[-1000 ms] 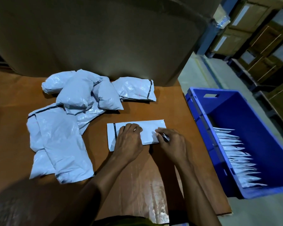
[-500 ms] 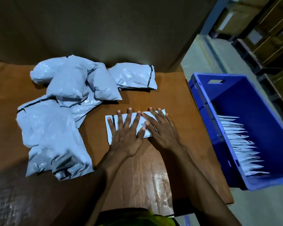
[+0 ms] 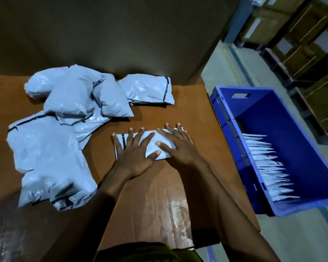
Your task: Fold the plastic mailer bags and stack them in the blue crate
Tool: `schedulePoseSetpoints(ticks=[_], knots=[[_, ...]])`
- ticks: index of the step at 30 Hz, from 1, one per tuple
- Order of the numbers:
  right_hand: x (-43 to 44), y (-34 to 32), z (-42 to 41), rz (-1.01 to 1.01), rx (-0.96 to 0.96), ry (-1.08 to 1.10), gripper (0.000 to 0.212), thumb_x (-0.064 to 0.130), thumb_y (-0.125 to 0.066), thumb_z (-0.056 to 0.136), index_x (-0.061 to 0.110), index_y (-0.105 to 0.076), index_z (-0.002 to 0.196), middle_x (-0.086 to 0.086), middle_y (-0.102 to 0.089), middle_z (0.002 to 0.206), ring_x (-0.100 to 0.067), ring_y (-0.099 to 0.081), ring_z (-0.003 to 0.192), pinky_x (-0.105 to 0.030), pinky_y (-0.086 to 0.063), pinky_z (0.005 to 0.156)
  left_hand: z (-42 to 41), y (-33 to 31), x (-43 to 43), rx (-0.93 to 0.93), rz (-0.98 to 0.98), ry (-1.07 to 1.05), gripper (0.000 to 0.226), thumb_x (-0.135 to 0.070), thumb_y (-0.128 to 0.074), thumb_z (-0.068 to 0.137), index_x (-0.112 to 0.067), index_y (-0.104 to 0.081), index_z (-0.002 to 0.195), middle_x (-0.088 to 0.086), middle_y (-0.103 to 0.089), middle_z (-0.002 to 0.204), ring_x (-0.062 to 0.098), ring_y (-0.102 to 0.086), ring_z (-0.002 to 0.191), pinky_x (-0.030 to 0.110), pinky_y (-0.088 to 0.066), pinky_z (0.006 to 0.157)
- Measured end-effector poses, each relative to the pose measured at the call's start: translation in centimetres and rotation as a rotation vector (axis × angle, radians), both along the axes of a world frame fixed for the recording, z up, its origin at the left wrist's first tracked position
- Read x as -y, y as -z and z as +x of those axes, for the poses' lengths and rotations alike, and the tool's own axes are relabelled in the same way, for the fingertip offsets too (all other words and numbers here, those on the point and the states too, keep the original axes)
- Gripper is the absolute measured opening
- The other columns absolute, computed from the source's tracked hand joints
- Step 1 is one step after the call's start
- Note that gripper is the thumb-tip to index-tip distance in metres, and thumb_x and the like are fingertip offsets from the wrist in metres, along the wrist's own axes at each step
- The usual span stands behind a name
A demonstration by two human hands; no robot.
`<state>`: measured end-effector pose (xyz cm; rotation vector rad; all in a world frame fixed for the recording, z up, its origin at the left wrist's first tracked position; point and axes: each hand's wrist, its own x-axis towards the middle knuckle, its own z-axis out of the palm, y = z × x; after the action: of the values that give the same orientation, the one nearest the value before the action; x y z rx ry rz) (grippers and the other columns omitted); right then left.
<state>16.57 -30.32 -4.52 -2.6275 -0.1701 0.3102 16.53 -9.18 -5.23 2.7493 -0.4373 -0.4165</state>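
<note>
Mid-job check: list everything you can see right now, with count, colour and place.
mailer: one, white, table centre, under both hands
loose mailers: several, overlapping so no exact count, grey-white, table left
flat mailer: at least one, grey-white, table back
folded mailers: a row, too overlapped to count, white, in the crate
crate: one, blue, right of the table
table: one, brown top
cardboard wall: one, brown, behind the table
boxes: several, brown, shelves far right
left hand: flat on the mailer's left part
right hand: flat on its right part
</note>
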Motion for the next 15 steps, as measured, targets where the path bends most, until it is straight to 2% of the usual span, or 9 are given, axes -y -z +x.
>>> schedulePoseSetpoints(ticks=[2,4,6,7,9,10,11,13,15], knots=[[0.9,-1.3,0.7,0.074,-0.104,-0.023,0.075,0.074,-0.055,0.092,0.055,-0.025,0.158,0.012,-0.007,0.174,-0.012,0.009,0.160,-0.051,0.005,0.129,0.6,-0.8,-0.1,0.032,-0.015,0.010,0.094,-0.089,-0.020,0.082,-0.043,-0.009,0.163,-0.007,-0.005,0.173,0.021,0.011,0.159,0.065,0.034,0.108],[1.2,-2.5,1.3,0.051,-0.144,-0.048,0.099,0.078,-0.070,0.078,0.056,-0.018,0.159,0.011,-0.009,0.174,-0.013,0.006,0.161,-0.058,0.005,0.127,1.7,-2.1,-0.1,0.027,0.006,0.006,0.112,-0.095,-0.043,0.069,-0.034,-0.022,0.160,-0.001,-0.026,0.163,0.023,-0.008,0.157,0.066,0.031,0.111],[0.6,-4.3,1.9,-0.017,-0.137,-0.046,0.112,0.075,-0.083,0.067,0.054,-0.021,0.158,0.009,-0.024,0.171,-0.017,-0.012,0.160,-0.062,0.003,0.125,2.8,-3.9,0.2,0.060,0.137,0.009,0.120,-0.094,-0.065,0.059,-0.021,-0.035,0.150,0.008,-0.040,0.151,0.029,-0.026,0.149,0.065,0.021,0.116],[0.4,-5.2,2.3,-0.046,-0.112,-0.041,0.110,0.069,-0.088,0.065,0.050,-0.030,0.157,0.007,-0.036,0.166,-0.020,-0.027,0.155,-0.061,-0.003,0.125,3.1,-5.0,0.5,0.098,0.189,0.008,0.116,-0.090,-0.071,0.058,-0.017,-0.042,0.143,0.010,-0.048,0.145,0.031,-0.035,0.144,0.064,0.010,0.120],[0.2,-7.2,3.0,-0.045,-0.032,-0.042,0.085,0.055,-0.093,0.066,0.040,-0.058,0.143,0.007,-0.063,0.144,-0.021,-0.055,0.134,-0.057,-0.025,0.121,3.3,-7.0,0.6,0.200,0.144,-0.019,0.086,-0.075,-0.082,0.064,-0.018,-0.056,0.124,0.008,-0.065,0.121,0.031,-0.054,0.126,0.055,-0.019,0.119],[0.5,-8.1,3.2,-0.009,0.023,-0.038,0.065,0.048,-0.094,0.069,0.035,-0.070,0.128,0.008,-0.072,0.127,-0.019,-0.063,0.121,-0.057,-0.038,0.114,3.2,-8.1,0.5,0.248,0.069,-0.045,0.068,-0.063,-0.086,0.069,-0.019,-0.060,0.114,0.006,-0.069,0.108,0.030,-0.061,0.115,0.048,-0.031,0.110],[0.9,-8.6,3.2,0.050,0.087,-0.025,0.046,0.041,-0.093,0.072,0.030,-0.077,0.114,0.009,-0.075,0.112,-0.014,-0.066,0.108,-0.055,-0.047,0.105,2.9,-9.0,0.4,0.305,-0.021,-0.081,0.050,-0.050,-0.087,0.073,-0.021,-0.063,0.106,0.005,-0.071,0.101,0.030,-0.064,0.105,0.043,-0.037,0.099],[1.6,-9.2,2.7,0.156,0.286,0.003,0.024,0.026,-0.090,0.077,0.026,-0.081,0.099,0.012,-0.073,0.098,-0.007,-0.064,0.097,-0.053,-0.051,0.101,2.3,-9.9,0.1,0.481,-0.189,-0.136,0.023,-0.026,-0.082,0.077,-0.022,-0.067,0.093,0.003,-0.071,0.094,0.031,-0.065,0.093,0.041,-0.040,0.085],[2.1,-8.7,1.8,0.110,0.671,0.006,0.019,0.017,-0.085,0.079,0.025,-0.082,0.096,0.009,-0.073,0.095,-0.010,-0.064,0.097,-0.050,-0.039,0.109,1.7,-9.4,-0.1,0.670,-0.283,-0.116,0.018,-0.010,-0.074,0.073,-0.018,-0.071,0.089,0.004,-0.070,0.091,0.032,-0.063,0.089,0.041,-0.042,0.077]])
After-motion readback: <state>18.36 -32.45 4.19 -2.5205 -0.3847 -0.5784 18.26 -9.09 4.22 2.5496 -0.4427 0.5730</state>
